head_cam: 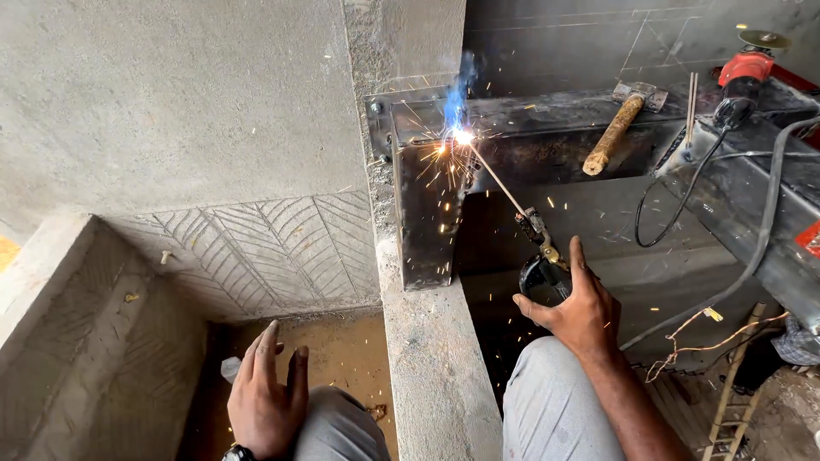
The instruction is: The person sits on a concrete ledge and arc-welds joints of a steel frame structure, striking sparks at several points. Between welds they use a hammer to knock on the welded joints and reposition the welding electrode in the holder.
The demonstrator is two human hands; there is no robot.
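- My right hand [579,314] is closed around the electrode holder [543,260], fingers [531,309] wrapped on its dark grip and the thumb raised along the side; the holder sits just above my right knee.
- The welding rod [498,181] runs up and left from the holder's clamp to the arc [462,137], which burns at the top of the steel bracket [425,201] fixed against the concrete pillar [427,358].
- I judge the holder moderately heavy and rigid, with the trailing cable [752,256] pulling at the back, so the insulated grip is the only place to take it; the brass clamp end is live and hot.
- The rod is thin, stiff but springy over its length, and glowing at the tip. It is no place to touch.
- The bracket looks like thick, heavy plate; near the seam it will be scorching, and sparks are scattering over its face.
- My left hand [266,397] holds nothing, fingers loosely apart and pointing up, resting by my left knee.
- A wooden-handled hammer [617,126] and a red angle grinder [741,81] lie on the steel beam [752,179] to the right, well apart from my hands.
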